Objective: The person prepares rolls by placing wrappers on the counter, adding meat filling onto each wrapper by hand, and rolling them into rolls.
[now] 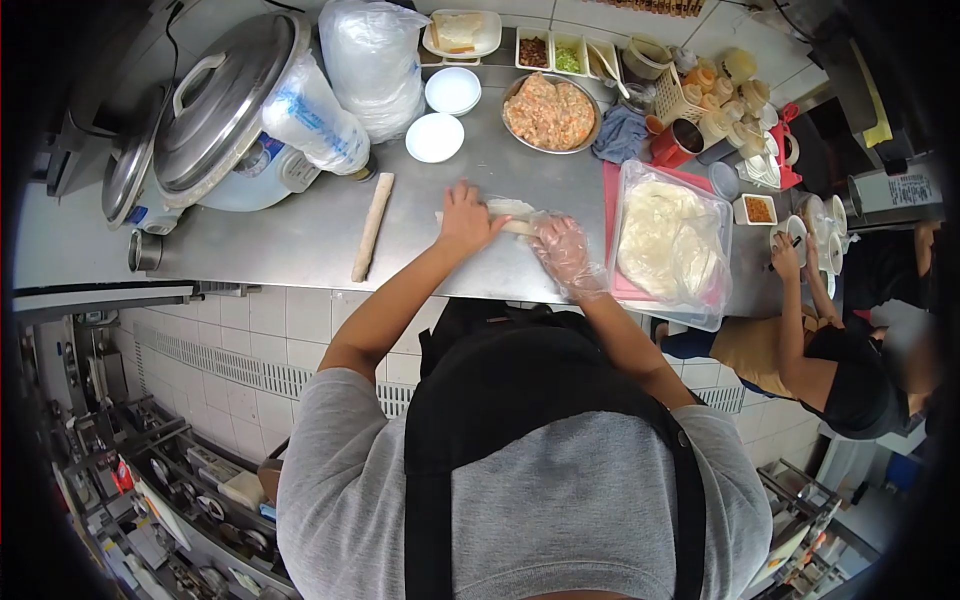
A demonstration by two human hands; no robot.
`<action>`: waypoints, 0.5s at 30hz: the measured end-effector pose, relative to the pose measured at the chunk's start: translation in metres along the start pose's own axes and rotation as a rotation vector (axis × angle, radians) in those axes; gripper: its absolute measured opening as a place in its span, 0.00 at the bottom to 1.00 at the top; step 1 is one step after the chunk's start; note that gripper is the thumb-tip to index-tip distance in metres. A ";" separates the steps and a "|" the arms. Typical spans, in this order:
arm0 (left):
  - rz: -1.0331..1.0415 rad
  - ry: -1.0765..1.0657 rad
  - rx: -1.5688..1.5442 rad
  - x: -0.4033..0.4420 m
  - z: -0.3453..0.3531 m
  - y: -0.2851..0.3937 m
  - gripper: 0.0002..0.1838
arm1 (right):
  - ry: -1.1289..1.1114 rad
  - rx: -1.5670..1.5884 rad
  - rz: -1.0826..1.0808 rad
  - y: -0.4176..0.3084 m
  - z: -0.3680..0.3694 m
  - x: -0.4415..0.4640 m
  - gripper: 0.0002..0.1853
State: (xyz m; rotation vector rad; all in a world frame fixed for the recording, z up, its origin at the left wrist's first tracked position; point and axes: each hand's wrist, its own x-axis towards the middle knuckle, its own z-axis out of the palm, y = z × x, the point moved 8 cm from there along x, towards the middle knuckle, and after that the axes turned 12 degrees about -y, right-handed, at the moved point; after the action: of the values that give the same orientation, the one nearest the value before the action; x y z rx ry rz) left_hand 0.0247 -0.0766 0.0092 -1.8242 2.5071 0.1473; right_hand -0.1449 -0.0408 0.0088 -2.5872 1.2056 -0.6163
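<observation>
A pale strip of dough [517,226], partly rolled up with a thin flap [510,207] behind it, lies on the steel table before me. Bare, my left hand [464,222] presses over its left end, the fingers bent and the thumb pointing along the roll. My right hand [562,247], in a clear plastic glove, closes around the right end. Left of my hands lies a long pale cylinder [372,228]; whether it is dough or a rolling pin I cannot tell. A plastic tub [708,318] with soft white dough [665,238] stands to the right.
Behind my hands are a bowl of minced filling [550,112], two white bowls [435,138] and topping containers [568,55]. A large lidded pot [230,110] and plastic bags [372,70] stand left. Bottles [715,120] crowd the back right. A co-worker [820,350] handles bowls at the far right.
</observation>
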 end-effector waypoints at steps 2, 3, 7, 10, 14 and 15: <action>-0.025 -0.089 -0.044 -0.001 -0.001 -0.007 0.35 | 0.007 -0.092 -0.147 -0.013 0.005 0.005 0.17; -0.042 -0.180 -0.092 0.000 0.005 -0.009 0.33 | 0.005 -0.094 -0.142 -0.015 0.010 0.009 0.14; -0.124 -0.290 -0.086 -0.009 0.013 -0.039 0.30 | -0.159 0.025 0.014 0.006 0.023 0.024 0.08; -0.180 -0.227 -0.060 -0.011 0.006 -0.052 0.25 | -0.217 -0.029 0.022 0.013 0.023 0.034 0.10; 0.203 -0.020 -0.428 0.004 0.005 -0.035 0.15 | -0.098 -0.112 -0.015 0.009 0.004 0.049 0.09; 0.213 -0.108 -0.472 0.010 0.015 -0.034 0.14 | -0.175 -0.204 0.021 0.002 0.002 0.058 0.08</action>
State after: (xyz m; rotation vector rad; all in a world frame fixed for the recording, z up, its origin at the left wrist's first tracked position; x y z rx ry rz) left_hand 0.0538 -0.0952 -0.0084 -1.6048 2.7483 0.8870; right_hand -0.1121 -0.0870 0.0224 -2.7208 1.2963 -0.2676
